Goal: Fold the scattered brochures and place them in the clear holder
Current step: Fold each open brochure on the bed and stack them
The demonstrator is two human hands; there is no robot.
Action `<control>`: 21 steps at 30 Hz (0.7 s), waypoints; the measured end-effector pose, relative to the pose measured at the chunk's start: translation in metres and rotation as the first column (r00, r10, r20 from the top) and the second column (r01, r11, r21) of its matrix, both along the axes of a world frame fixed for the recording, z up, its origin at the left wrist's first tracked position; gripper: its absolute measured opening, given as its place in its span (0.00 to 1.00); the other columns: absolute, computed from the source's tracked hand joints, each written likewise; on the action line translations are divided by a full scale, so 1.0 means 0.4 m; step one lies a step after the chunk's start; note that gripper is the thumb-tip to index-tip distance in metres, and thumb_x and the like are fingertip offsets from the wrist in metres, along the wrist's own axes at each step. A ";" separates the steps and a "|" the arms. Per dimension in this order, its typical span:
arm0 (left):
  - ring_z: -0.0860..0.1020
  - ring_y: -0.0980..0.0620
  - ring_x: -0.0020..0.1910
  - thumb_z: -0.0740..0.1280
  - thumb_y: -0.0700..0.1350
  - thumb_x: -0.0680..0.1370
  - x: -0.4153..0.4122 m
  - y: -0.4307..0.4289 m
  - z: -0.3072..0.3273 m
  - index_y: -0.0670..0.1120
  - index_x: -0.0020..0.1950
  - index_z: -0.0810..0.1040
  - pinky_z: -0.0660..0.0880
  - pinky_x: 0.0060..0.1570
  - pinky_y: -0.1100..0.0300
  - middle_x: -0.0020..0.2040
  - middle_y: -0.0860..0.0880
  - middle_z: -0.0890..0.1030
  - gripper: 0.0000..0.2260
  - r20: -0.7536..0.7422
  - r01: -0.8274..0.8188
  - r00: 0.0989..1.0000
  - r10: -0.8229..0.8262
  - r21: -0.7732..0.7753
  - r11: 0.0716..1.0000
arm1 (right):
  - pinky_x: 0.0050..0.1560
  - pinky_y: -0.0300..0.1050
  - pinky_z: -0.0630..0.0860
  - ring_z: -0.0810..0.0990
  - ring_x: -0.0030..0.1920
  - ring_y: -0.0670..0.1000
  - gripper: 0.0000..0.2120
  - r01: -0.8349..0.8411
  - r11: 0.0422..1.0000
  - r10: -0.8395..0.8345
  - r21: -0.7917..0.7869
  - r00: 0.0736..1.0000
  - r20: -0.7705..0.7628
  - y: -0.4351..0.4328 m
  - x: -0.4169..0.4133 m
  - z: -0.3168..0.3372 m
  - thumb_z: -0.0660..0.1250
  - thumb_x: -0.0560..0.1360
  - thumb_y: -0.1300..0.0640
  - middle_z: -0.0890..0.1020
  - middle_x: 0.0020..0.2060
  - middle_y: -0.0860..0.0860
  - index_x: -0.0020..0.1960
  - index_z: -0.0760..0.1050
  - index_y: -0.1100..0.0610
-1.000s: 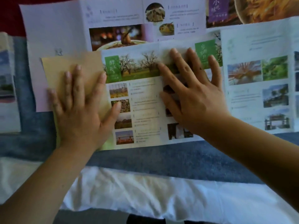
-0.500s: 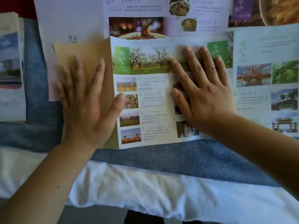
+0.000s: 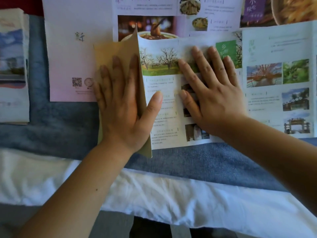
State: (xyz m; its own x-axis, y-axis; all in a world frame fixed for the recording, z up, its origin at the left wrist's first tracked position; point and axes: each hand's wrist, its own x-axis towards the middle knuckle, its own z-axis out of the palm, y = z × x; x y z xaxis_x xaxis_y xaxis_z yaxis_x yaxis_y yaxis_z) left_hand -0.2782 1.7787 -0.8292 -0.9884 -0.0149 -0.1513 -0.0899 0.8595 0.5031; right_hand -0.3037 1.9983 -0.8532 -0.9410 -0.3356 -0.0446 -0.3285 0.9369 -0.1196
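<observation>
Head view, single frame.

Left hand (image 3: 123, 103): fingers straight and close together, palm flat on the tan flap (image 3: 116, 48) of the landscape brochure (image 3: 164, 134). The thumb is spread to the right, past the flap's edge, with its tip on the printed inside page. Nothing is gripped; it is a flat press.

Right hand (image 3: 212, 93): fingers straight and slightly fanned, palm down on the middle of the same brochure, partly covering the orchard photo and a column of small pictures. It too holds nothing and presses flat.

Tan flap: partly turned over towards the printed side. Its right edge is lifted off the page, and its top corner stands up in front of the food brochure (image 3: 77, 57).

The landscape brochure lies on the blue cloth (image 3: 51, 126), its near edge just short of a strip of white fabric (image 3: 154, 194). Its upper edge overlaps the food brochure, which is spread open behind it. Its right edge meets a pale scenic brochure (image 3: 277, 83), also unfolded and lying flat.

Far left, well apart from both hands, is a stack of folded brochures (image 3: 12, 66) on the blue cloth, top cover showing a sky picture; count not readable.

Print on all the sheets is too blurred to read.
</observation>
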 end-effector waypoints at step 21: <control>0.44 0.38 0.82 0.50 0.66 0.78 0.005 0.032 -0.010 0.50 0.84 0.48 0.39 0.78 0.36 0.84 0.42 0.48 0.37 -0.029 -0.019 0.999 0.016 -0.100 0.995 | 0.82 0.56 0.41 0.42 0.84 0.57 0.33 0.153 0.988 -0.153 0.005 0.981 0.123 0.167 0.048 0.034 0.44 0.85 0.37 0.45 0.84 0.56 0.85 0.46 0.50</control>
State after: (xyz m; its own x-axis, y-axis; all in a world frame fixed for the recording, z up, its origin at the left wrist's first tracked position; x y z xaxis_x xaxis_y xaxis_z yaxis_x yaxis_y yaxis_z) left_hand -0.2761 1.7914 -0.8332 -0.9917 -0.0457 -0.1203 -0.0922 0.9044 0.4167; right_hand -0.2845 2.0650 -0.8395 -0.9686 -0.1884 -0.1620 -0.1637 0.9744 -0.1542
